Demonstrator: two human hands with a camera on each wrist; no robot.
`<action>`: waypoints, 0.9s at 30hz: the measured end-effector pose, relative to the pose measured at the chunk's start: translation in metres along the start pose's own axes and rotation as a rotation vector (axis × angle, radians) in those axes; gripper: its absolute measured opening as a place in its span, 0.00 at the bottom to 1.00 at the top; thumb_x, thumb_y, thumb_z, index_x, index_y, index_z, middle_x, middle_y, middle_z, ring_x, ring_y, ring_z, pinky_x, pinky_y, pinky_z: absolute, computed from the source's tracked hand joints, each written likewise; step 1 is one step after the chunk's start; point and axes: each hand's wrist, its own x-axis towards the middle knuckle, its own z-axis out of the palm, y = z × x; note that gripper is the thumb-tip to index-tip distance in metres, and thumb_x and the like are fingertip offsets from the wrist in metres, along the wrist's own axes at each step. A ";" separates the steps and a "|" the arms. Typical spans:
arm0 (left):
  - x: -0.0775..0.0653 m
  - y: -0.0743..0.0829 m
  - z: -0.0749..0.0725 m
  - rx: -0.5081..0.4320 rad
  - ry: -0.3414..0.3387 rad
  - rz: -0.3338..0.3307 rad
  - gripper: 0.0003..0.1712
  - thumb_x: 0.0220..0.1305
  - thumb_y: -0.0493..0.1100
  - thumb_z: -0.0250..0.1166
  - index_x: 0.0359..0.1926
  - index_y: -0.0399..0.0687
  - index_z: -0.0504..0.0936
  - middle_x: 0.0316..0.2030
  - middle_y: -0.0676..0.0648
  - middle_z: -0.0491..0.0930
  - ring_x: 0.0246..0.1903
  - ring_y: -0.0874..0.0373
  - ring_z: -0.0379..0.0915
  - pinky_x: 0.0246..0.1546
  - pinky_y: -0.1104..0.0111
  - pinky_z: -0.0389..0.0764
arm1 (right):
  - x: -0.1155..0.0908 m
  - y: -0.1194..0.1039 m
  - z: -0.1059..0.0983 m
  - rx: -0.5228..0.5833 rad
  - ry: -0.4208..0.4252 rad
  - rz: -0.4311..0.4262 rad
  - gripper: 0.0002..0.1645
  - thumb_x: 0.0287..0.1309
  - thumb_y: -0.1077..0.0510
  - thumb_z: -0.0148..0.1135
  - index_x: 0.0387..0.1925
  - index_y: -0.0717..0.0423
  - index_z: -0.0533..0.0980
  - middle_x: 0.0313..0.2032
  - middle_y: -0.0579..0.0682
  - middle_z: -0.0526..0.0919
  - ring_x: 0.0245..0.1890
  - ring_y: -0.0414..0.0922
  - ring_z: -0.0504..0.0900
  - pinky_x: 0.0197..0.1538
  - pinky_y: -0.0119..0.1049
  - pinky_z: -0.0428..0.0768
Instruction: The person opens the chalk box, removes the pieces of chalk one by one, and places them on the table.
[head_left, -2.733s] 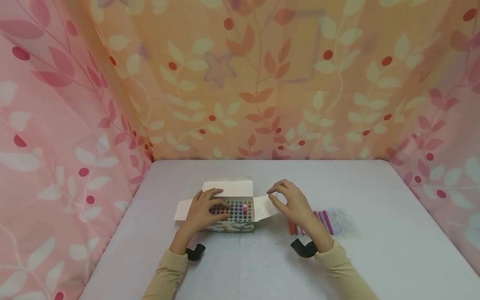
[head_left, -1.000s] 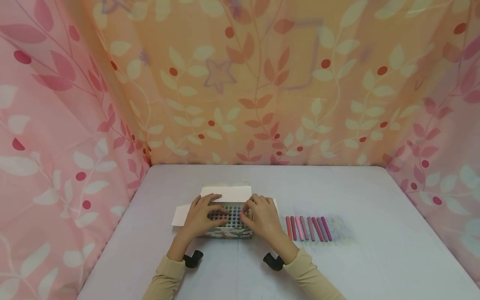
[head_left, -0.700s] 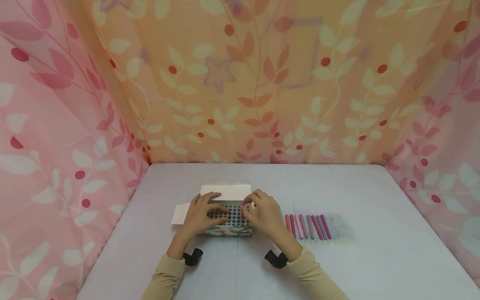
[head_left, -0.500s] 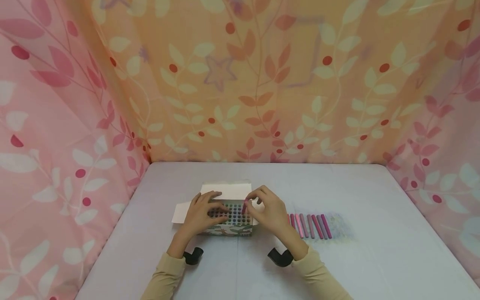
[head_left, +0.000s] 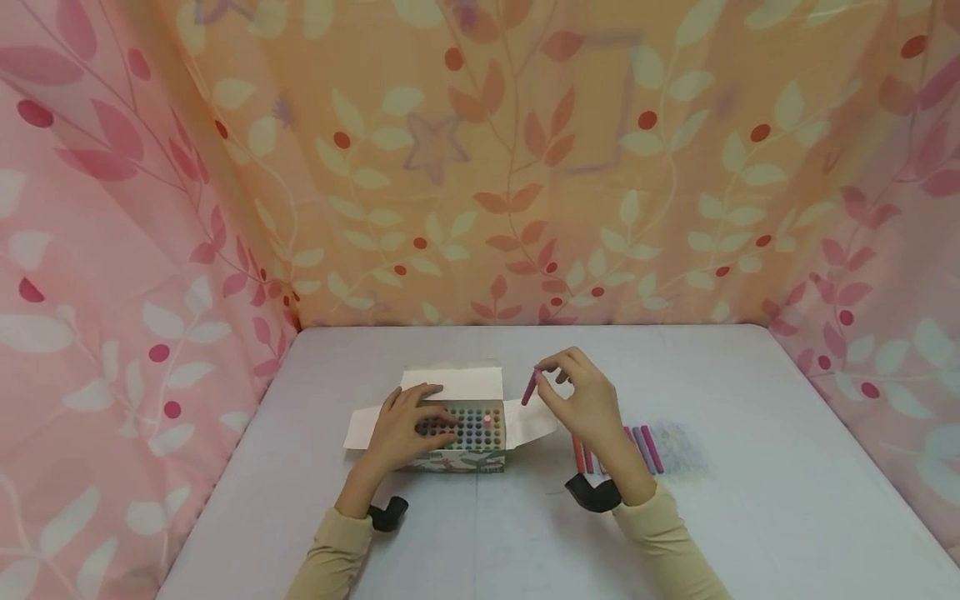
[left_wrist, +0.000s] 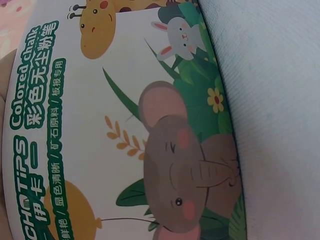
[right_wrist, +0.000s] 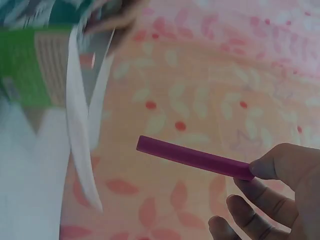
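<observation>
In the head view, my right hand (head_left: 588, 400) pinches a magenta chalk stick (head_left: 529, 388) by its upper end, raised beside the right flap of a chalk box (head_left: 457, 461). The right wrist view shows this stick held between thumb and fingertips, its other end free. Colored chalk is printed on the box side in the left wrist view. My left hand (head_left: 397, 425) rests over the left part of the box, fingers spread above the holes and hiding some. A pale pink chalk (head_left: 487, 420) pokes up from the tray of holes at the right.
Chalk sticks (head_left: 651, 450) in reds, pinks and purples lie in a row right of the box, partly behind my right forearm. Smudges of colour (head_left: 682, 446) mark the white table beside them. White box flaps (head_left: 453, 382) spread open; patterned curtains (head_left: 480, 167) enclose the table.
My right hand has lifted the magenta chalk out of the box's right end and carried it right and up. The pale pink chalk there now shows. The left hand has stayed on the box.
</observation>
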 end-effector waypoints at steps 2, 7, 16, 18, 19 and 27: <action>0.001 -0.001 0.000 -0.001 -0.009 -0.009 0.13 0.48 0.63 0.68 0.35 0.72 0.84 0.62 0.52 0.68 0.64 0.51 0.57 0.69 0.48 0.45 | 0.002 0.009 -0.008 -0.032 0.027 0.018 0.06 0.51 0.55 0.65 0.34 0.46 0.80 0.32 0.42 0.77 0.30 0.42 0.76 0.25 0.33 0.74; 0.001 -0.002 0.001 0.001 -0.026 -0.018 0.13 0.48 0.64 0.68 0.36 0.72 0.84 0.62 0.53 0.67 0.65 0.51 0.57 0.70 0.49 0.44 | -0.001 0.035 -0.030 -0.107 0.072 0.073 0.06 0.51 0.54 0.65 0.33 0.48 0.80 0.32 0.44 0.77 0.30 0.43 0.76 0.25 0.35 0.72; -0.001 -0.005 0.001 0.027 -0.024 -0.032 0.13 0.48 0.65 0.67 0.36 0.73 0.84 0.62 0.54 0.67 0.64 0.52 0.57 0.69 0.48 0.46 | -0.013 0.080 -0.074 -0.277 -0.025 0.238 0.10 0.55 0.50 0.59 0.34 0.51 0.79 0.36 0.48 0.77 0.33 0.47 0.78 0.23 0.42 0.73; -0.002 -0.005 0.002 0.022 -0.026 -0.032 0.13 0.48 0.65 0.67 0.36 0.73 0.84 0.62 0.54 0.67 0.64 0.52 0.57 0.69 0.49 0.46 | -0.014 0.087 -0.084 -0.293 -0.077 0.277 0.11 0.56 0.50 0.57 0.35 0.52 0.79 0.36 0.49 0.78 0.34 0.48 0.78 0.23 0.42 0.72; -0.002 -0.005 0.002 0.018 -0.029 -0.030 0.13 0.49 0.64 0.67 0.36 0.73 0.84 0.62 0.54 0.67 0.64 0.51 0.57 0.69 0.48 0.45 | -0.015 0.091 -0.088 -0.302 -0.107 0.296 0.12 0.57 0.49 0.56 0.35 0.52 0.79 0.37 0.50 0.78 0.34 0.48 0.78 0.23 0.42 0.72; -0.001 -0.002 0.001 0.002 -0.032 -0.025 0.13 0.49 0.63 0.67 0.37 0.71 0.84 0.62 0.52 0.67 0.65 0.51 0.56 0.70 0.49 0.44 | -0.022 0.113 -0.115 -0.326 -0.355 0.379 0.13 0.58 0.48 0.55 0.35 0.51 0.78 0.35 0.50 0.81 0.36 0.49 0.78 0.24 0.40 0.72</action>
